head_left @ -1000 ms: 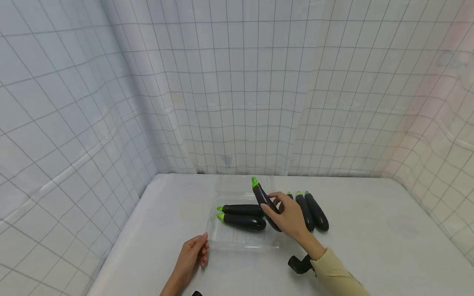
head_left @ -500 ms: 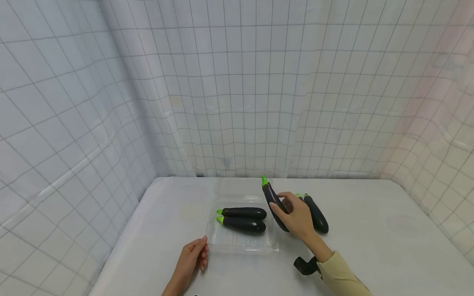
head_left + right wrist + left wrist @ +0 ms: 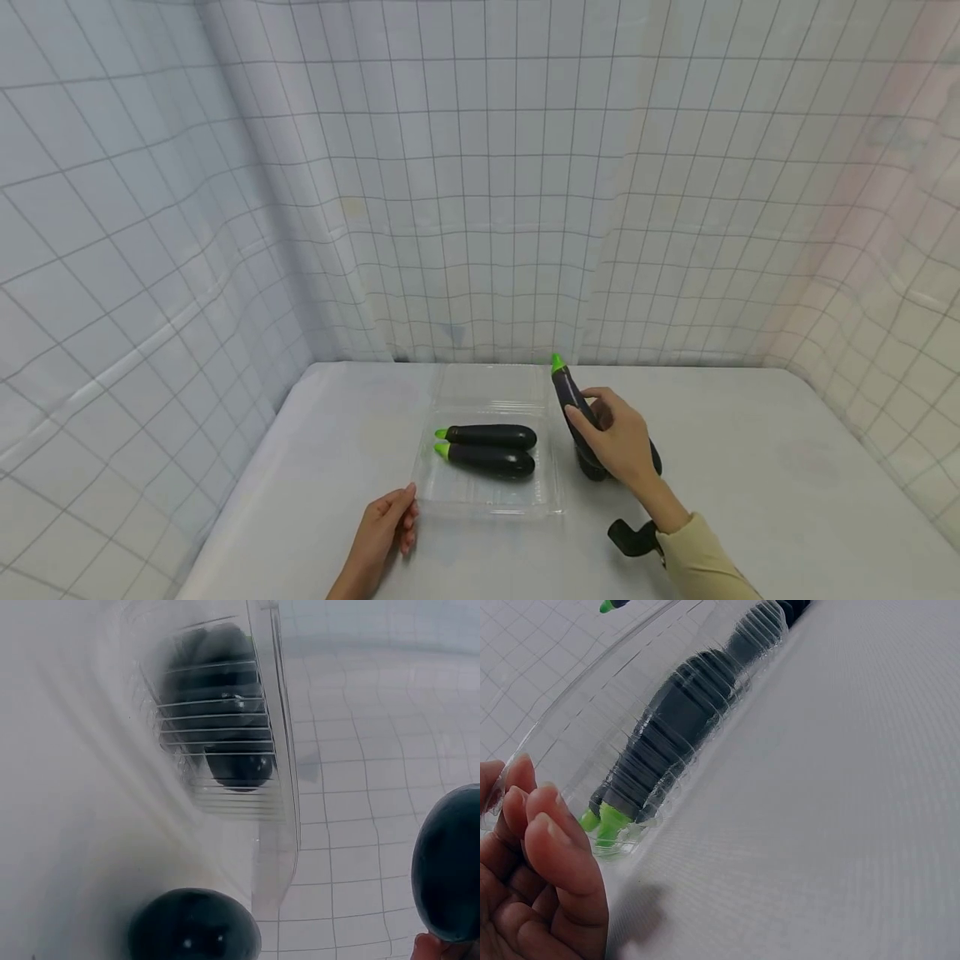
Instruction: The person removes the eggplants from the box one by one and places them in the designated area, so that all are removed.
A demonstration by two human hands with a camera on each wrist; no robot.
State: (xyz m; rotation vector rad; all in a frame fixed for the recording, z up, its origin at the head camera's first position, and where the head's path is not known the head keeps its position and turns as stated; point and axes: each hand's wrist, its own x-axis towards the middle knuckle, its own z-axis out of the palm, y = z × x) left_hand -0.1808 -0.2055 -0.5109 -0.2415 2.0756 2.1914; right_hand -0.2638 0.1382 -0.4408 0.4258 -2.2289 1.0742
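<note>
My right hand holds an eggplant with a bright green stem, raised and tilted to the right of a clear plastic clamshell box. In the right wrist view the held eggplant's dark rounded end shows at the right edge. Two more eggplants, an upper one and a lower one, lie side by side in the box, stems to the left. With thumb and fingers, my left hand pinches the box's front left corner; the left wrist view shows the fingers at its rim.
Beneath my right hand, an eggplant lies on the white table, and another shows beyond the hand; both are partly hidden. The box lid lies folded back. A gridded white curtain surrounds the table.
My right hand has moved right with the eggplant, away from the box and over the eggplants on the table, covering most of them. The left hand keeps its place at the box corner.
</note>
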